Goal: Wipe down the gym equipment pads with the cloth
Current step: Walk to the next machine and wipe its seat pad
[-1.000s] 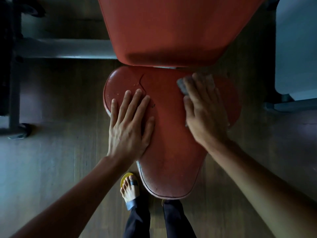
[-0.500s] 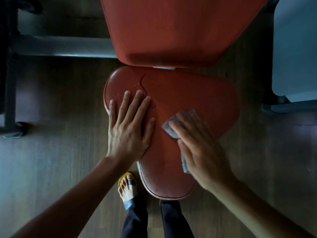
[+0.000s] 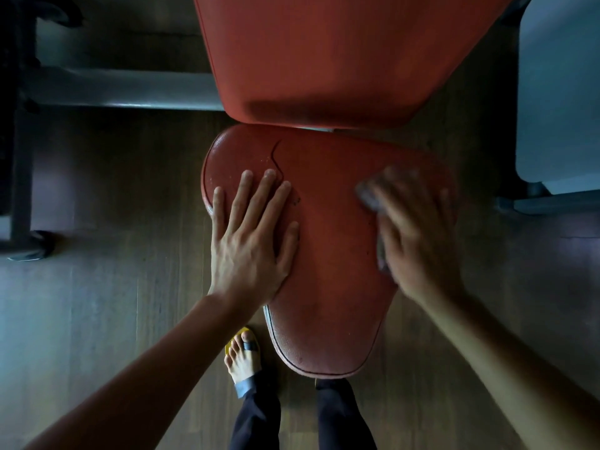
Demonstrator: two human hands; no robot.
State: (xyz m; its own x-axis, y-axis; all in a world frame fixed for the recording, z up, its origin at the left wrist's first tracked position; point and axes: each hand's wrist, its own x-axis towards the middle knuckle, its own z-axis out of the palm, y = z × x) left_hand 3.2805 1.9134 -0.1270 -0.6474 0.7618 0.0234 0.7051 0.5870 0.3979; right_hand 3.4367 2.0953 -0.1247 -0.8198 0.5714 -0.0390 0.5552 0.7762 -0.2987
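Observation:
A red seat pad (image 3: pixel 328 254) with a crack near its far left fills the middle, below a larger red back pad (image 3: pixel 324 56). My left hand (image 3: pixel 250 235) lies flat on the seat's left side, fingers spread. My right hand (image 3: pixel 412 232), blurred by motion, presses a grey cloth (image 3: pixel 373 199) onto the seat's right half with straight fingers. Most of the cloth is hidden under the hand.
A wooden floor (image 3: pixel 113 287) surrounds the bench. A grey metal frame bar (image 3: pixel 123 89) runs at the upper left, another pale machine part (image 3: pixel 558 92) stands at the right. My sandalled foot (image 3: pixel 243 358) and dark trouser legs are just below the seat's near tip.
My right hand swept the cloth from the seat's far right down to its near middle, then back up to the right side. My left hand has stayed put.

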